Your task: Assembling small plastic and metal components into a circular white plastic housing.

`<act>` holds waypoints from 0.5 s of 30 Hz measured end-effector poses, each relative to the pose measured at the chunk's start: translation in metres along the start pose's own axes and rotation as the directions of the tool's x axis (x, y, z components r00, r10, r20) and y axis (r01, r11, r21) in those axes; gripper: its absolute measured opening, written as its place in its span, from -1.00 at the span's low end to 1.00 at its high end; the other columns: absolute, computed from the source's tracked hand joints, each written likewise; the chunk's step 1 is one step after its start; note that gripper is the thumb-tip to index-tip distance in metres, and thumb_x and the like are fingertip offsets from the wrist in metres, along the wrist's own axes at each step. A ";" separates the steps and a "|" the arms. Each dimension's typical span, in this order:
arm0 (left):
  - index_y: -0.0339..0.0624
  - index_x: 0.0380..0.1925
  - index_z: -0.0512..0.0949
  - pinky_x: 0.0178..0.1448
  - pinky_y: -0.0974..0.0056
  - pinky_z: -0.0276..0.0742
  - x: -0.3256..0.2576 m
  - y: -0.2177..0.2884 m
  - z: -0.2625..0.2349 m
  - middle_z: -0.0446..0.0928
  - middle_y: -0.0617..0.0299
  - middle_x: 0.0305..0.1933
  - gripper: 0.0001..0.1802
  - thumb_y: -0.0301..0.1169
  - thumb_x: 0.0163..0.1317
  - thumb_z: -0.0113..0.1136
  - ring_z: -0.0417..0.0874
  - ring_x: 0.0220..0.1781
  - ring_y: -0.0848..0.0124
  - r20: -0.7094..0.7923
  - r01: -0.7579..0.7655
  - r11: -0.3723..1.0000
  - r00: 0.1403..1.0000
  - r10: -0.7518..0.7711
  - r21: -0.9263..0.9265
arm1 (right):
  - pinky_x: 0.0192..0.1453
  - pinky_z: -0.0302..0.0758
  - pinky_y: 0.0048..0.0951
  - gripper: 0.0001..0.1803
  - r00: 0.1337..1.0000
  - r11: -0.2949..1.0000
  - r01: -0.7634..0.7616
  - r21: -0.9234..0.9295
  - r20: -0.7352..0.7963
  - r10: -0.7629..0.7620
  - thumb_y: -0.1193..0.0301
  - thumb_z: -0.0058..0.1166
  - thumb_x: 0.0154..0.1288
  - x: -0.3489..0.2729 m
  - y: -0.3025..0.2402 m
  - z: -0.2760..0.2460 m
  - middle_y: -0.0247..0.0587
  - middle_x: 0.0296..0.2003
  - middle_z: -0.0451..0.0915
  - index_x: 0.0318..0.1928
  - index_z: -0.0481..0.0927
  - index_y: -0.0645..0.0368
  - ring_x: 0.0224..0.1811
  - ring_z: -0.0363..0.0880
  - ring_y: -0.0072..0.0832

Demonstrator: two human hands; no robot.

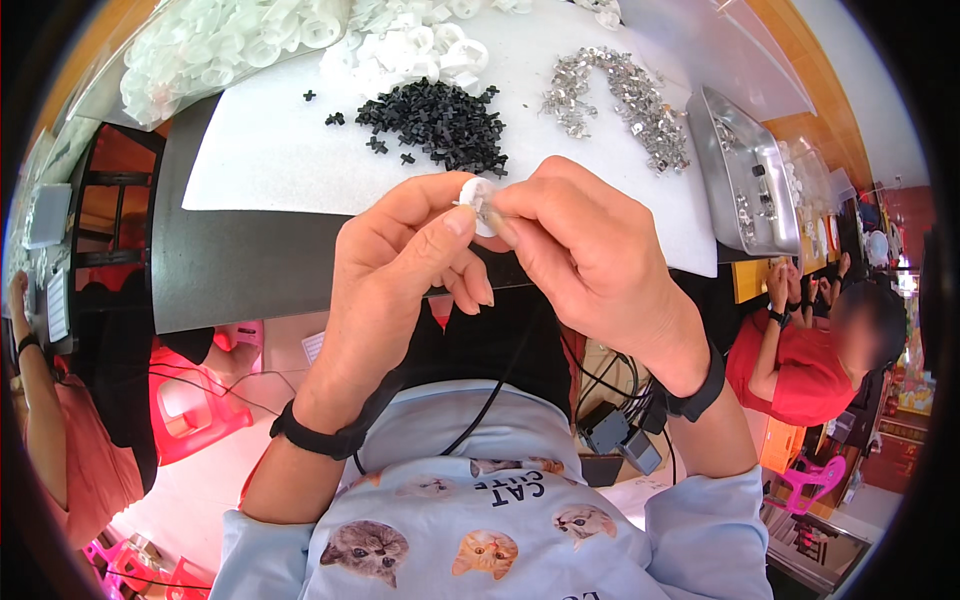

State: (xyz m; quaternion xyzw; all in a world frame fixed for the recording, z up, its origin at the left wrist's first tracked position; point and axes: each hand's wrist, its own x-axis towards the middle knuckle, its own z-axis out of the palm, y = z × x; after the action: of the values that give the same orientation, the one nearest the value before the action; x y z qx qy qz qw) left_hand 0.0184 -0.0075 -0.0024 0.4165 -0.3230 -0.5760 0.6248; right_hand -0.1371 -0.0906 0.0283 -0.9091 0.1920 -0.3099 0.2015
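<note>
A small white round plastic part [477, 197] is up in front of me, above the table's near edge. My left hand [390, 265] is closed on it, with the thumb in front and the forefinger behind. At its right side, the thumb and forefinger of my right hand [600, 250] are pinched together against the part. Whatever sits between those right fingertips is too small and covered to make out. Just beyond my hands lies a heap of black cross-shaped pieces [435, 125]. White ring-shaped parts [440, 58] are piled behind it.
Small metal pieces [640, 105] lie loose on the white sheet [270, 150] at right. A metal tray [728, 190] stands beside them. A clear bin [150, 110] of translucent parts is at far left. Co-workers sit at both sides; a pink stool [190, 425] stands lower left.
</note>
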 end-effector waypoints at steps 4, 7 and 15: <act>-0.38 0.03 0.44 -0.55 0.49 0.40 -0.002 -0.003 0.001 0.62 0.11 -0.27 -0.66 -0.38 0.34 0.05 0.60 -0.51 0.50 -0.013 -0.018 0.999 1.000 0.018 0.039 | -0.50 0.39 -0.33 -0.92 0.998 0.994 -0.067 0.081 0.018 0.066 0.60 0.07 0.14 0.002 -0.001 0.004 -0.18 -0.51 0.43 -0.35 0.47 0.21 -0.52 0.48 -0.23; -0.38 0.04 0.43 -0.54 0.49 0.41 -0.002 -0.002 0.000 0.62 0.11 -0.26 -0.65 -0.38 0.34 0.05 0.60 -0.50 0.50 -0.007 -0.029 0.999 1.000 0.029 0.037 | -0.47 0.40 -0.32 -0.93 0.994 0.985 -0.109 0.131 0.040 0.105 0.60 0.06 0.16 0.004 -0.001 0.002 -0.18 -0.50 0.43 -0.33 0.47 0.20 -0.50 0.49 -0.22; -0.38 0.04 0.43 -0.52 0.49 0.43 -0.001 -0.002 0.000 0.62 0.10 -0.24 -0.65 -0.37 0.35 0.04 0.60 -0.50 0.49 0.003 -0.048 0.999 0.999 0.048 0.007 | -0.48 0.40 -0.34 -0.84 0.997 0.996 -0.050 0.067 0.065 0.046 0.60 0.09 0.15 0.004 0.000 -0.005 -0.19 -0.48 0.46 -0.23 0.49 0.18 -0.50 0.49 -0.23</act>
State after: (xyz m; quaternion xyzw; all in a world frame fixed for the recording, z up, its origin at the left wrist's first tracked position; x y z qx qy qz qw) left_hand 0.0179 -0.0062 -0.0040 0.4101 -0.3358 -0.5603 0.6365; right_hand -0.1375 -0.0932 0.0340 -0.9061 0.1965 -0.2824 0.2461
